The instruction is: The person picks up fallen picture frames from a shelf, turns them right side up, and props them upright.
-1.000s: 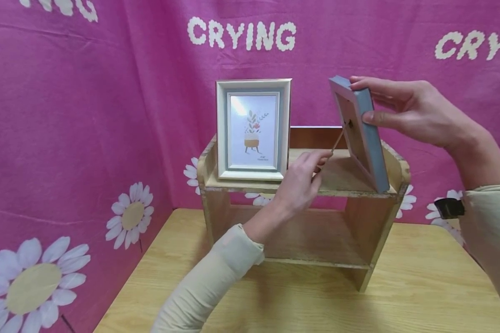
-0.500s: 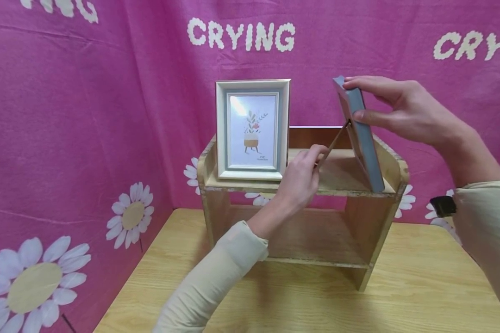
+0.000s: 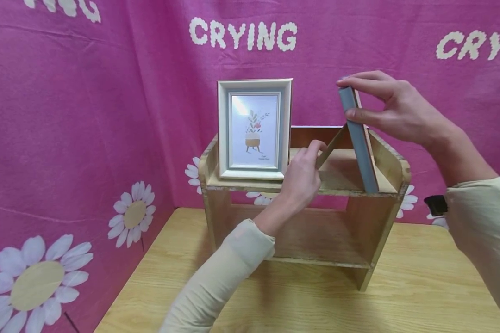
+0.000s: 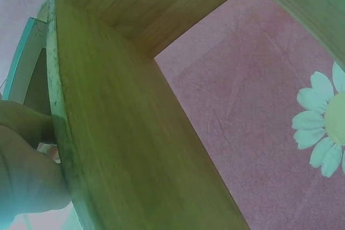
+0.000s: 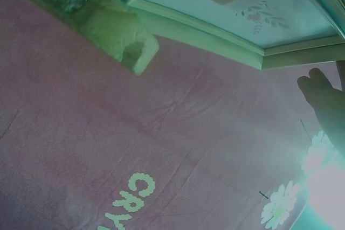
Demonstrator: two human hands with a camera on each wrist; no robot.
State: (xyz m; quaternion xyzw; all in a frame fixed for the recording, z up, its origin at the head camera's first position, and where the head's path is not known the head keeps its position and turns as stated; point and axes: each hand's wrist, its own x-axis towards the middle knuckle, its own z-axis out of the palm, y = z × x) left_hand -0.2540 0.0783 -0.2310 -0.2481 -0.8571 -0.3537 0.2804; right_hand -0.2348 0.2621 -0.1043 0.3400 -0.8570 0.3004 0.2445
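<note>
My right hand point(image 3: 393, 106) grips the upper end of a blue-grey picture frame point(image 3: 362, 152) standing nearly edge-on at the right of the upper shelf, leaning slightly left. A thin brown support leg point(image 3: 332, 145) slants down from the frame's back. My left hand point(image 3: 302, 178) pinches the leg's lower end above the shelf's front edge. In the left wrist view, the left hand's curled fingers point(image 4: 32, 176) are beside the shelf edge, with part of a frame point(image 4: 24, 63) behind. The right wrist view shows a framed planter picture point(image 5: 226, 4) near the right hand's fingertips point(image 5: 315, 87).
A cream and blue picture frame point(image 3: 223, 129) with a plant picture stands upright at the shelf's left. The two-tier wooden shelf point(image 3: 368, 231) stands on a wood-grain table point(image 3: 433, 277). Pink cloth point(image 3: 87, 115) with daisies and lettering hangs behind and at the left.
The right hand has moved left and turned the held frame, so its back no longer shows and its side edge faces forward. The leg has turned with it, between the left hand's fingers.
</note>
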